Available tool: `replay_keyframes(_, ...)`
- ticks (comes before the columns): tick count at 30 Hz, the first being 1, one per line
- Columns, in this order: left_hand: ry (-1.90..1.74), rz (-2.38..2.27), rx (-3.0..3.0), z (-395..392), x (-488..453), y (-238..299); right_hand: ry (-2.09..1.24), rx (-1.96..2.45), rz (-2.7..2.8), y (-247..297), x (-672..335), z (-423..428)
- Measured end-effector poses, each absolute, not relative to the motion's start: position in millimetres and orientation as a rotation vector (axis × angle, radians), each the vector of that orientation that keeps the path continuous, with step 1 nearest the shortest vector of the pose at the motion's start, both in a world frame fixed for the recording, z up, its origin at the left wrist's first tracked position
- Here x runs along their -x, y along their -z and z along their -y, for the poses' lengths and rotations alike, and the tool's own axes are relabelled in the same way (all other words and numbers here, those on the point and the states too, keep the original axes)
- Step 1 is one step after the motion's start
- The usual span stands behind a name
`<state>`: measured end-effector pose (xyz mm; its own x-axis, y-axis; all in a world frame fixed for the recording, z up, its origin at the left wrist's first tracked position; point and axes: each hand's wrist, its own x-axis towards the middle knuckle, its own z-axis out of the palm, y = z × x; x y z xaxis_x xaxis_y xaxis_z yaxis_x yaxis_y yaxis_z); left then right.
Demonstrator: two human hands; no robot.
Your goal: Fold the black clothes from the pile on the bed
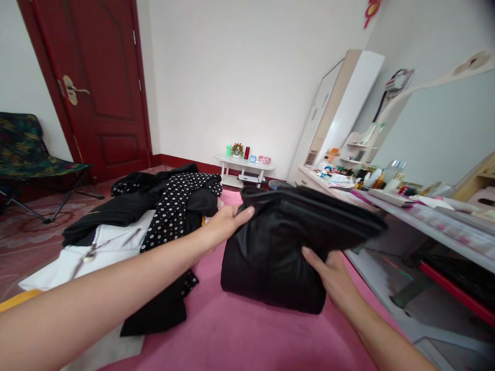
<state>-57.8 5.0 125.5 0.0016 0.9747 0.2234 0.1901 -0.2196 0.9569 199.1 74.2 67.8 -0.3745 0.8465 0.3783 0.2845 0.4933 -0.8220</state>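
Both of my hands hold a folded black garment [270, 263] with a smooth, leather-like sheen. It is raised at its far side and bent over, with its lower fold close above or on the pink bed cover [232, 340]. My left hand [228, 219] grips its upper left corner, thumb on top and the other fingers mostly hidden. On the right side my right hand [328, 268] is closed on the fold, with the thumb over the near face and the fingers behind. The kind of garment cannot be made out.
Left of me lies a heap of clothes: a black-and-white dotted garment [174, 201], a white zipped one [124, 234] and black ones. A dressing table [425, 216] crowded with bottles runs along the right. A folding chair [34, 149] and a low white table [245, 164] stand farther off.
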Motion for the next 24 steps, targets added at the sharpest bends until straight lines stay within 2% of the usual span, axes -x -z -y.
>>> replay_keyframes(4, -1.191, -1.734, -1.446, -86, 62, -104, -0.818, 1.205, 1.784, -46, -185, -132)
replay_keyframes(8, -0.953, -2.093, -1.392, -112, 61, -38, -0.336, 1.776, 2.021, 0, -177, -158)
replay_keyframes(10, -0.858, -2.179, -1.408, -116, 65, -18, -0.243, 1.882, 2.122, 8, -177, -160)
replay_keyframes(14, -0.718, -2.238, -1.467, -124, 77, -27, -0.317, 1.899, 2.268, -15, -184, -167)
replay_keyframes(19, -0.698, -2.253, -1.658, -125, 46, -61, -0.135, 2.003, 2.101, -61, -175, -188)
replay_keyframes(24, -0.512, -2.029, -2.016, -108, -9, -30, -0.190, 1.977, 1.976, -41, -148, -187)
